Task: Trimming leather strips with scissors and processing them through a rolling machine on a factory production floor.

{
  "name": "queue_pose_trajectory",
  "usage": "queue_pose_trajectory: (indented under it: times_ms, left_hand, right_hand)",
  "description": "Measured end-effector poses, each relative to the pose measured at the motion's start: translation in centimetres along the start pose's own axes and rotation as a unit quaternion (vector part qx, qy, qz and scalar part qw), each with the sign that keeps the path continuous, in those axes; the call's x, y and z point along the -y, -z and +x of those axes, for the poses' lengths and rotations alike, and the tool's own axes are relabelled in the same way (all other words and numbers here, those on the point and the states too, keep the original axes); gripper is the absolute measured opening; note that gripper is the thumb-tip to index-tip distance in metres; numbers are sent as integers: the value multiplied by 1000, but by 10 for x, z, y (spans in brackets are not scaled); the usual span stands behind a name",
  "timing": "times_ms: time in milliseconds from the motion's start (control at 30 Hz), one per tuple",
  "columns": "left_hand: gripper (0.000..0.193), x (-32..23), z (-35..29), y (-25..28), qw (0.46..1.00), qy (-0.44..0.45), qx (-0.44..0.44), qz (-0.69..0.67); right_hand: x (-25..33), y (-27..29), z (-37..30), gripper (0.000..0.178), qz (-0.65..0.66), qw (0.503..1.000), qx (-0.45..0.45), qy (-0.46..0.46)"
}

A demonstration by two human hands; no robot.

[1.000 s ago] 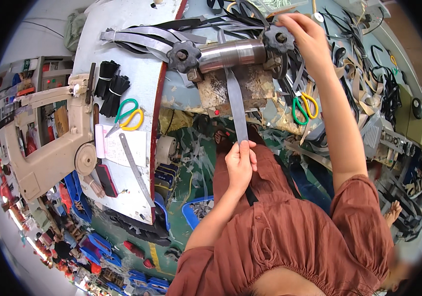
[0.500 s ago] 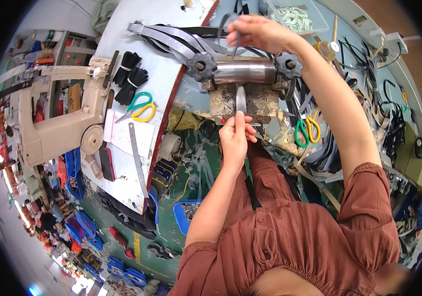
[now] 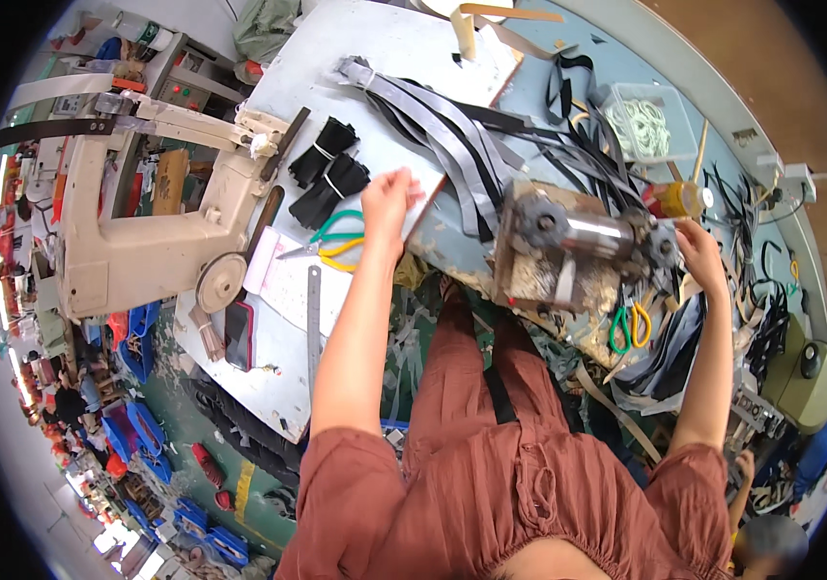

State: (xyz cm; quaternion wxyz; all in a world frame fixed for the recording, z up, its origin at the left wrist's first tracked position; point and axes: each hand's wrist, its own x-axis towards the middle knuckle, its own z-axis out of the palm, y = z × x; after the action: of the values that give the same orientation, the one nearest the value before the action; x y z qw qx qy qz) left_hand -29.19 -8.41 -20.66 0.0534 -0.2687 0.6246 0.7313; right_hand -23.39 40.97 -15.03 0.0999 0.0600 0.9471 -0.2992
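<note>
A metal roller device [image 3: 599, 233] on a worn block has a black star-shaped knob at either end. At the right knob [image 3: 663, 246], my right hand [image 3: 701, 257] has its fingers curled against the rim; the knob partly hides the fingertips. A grey strip [image 3: 565, 278] comes out from under the roller at the near side, with no hand on it. My left hand [image 3: 391, 205] is raised over the white table's edge, loosely open and without anything in it. Beside it lie black strap bundles [image 3: 328, 184] and green-and-yellow scissors [image 3: 336, 242].
Long grey and black straps [image 3: 433, 121] spread across the white table [image 3: 283, 401] onto the blue-grey bench. A clear box of pale cord [image 3: 641, 121] and a yellowish jar [image 3: 670, 200] stand behind the roller. More scissors [image 3: 630, 327] lie at right; a sewing machine [image 3: 157, 227] is at left.
My left hand has let go of the grey strip and moved left over the white table. The right hand has dropped from above the roller, off its strip, to the right knob. The view has shifted.
</note>
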Motion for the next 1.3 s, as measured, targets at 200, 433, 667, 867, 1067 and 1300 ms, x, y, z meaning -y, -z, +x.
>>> queue_pose_trajectory:
  times_ms: [200,433,667,867,1067,1300]
  left_hand:
    - [42,-19,176,-12,986,4,-166,-1]
    - [38,-73,176,-31,986,77,-81,-124]
    - [32,-123,85,-23,982,-119,108,-103]
    - [32,-155,30,-13,983,-98,141,-71]
    - [31,-153,27,6,979,-10,177,-102]
    - [36,-147,32,5,984,-79,152,57]
  right_hand:
    - [128,3,-57,21,198,952,-221,-75]
    - [287,-30,-71,12,159,946,-270,88]
    - [362,-133,0,16,223,930,-110,270]
    - [368,-191,40,21,190,928,-241,213]
    - [361,-189,39,8,204,937,-194,206]
    - [360,-163,37,12,397,916,-42,40]
